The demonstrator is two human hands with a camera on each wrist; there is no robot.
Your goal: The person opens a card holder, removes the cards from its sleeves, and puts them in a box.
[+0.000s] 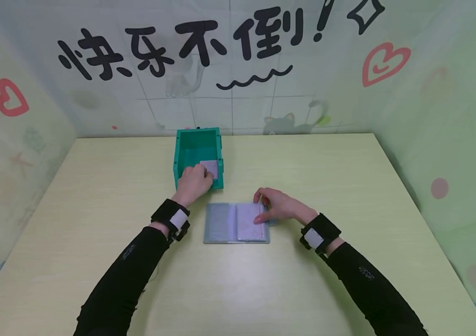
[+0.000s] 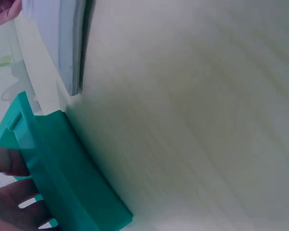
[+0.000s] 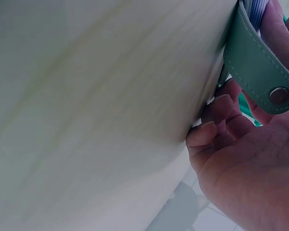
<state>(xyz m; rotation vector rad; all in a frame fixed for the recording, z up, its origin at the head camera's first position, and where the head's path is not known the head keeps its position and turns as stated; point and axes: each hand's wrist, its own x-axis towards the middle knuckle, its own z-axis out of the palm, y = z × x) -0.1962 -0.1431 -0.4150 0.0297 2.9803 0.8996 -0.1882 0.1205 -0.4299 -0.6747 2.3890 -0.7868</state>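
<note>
A teal-green plastic box (image 1: 197, 147) stands on the table, a pale purple card (image 1: 210, 166) inside it near its front right corner. My left hand (image 1: 195, 183) reaches over the box's front wall, fingers bent down beside the card. Fingertips are hidden in the head view, and I cannot tell if they pinch the card. In front of the box lies an open grey-blue card album (image 1: 220, 224) with clear sleeve pages. My right hand (image 1: 279, 205) holds its right side, thumb on the page and the other fingers at the edge. A green strap with a snap (image 3: 262, 65) hangs beside the palm.
The pale wood table (image 1: 238, 289) runs back to a printed wall hanging (image 1: 204, 102) with large black characters. Side hangings (image 1: 439, 154) border it left and right. Both wrists wear black camera bands (image 1: 320, 233).
</note>
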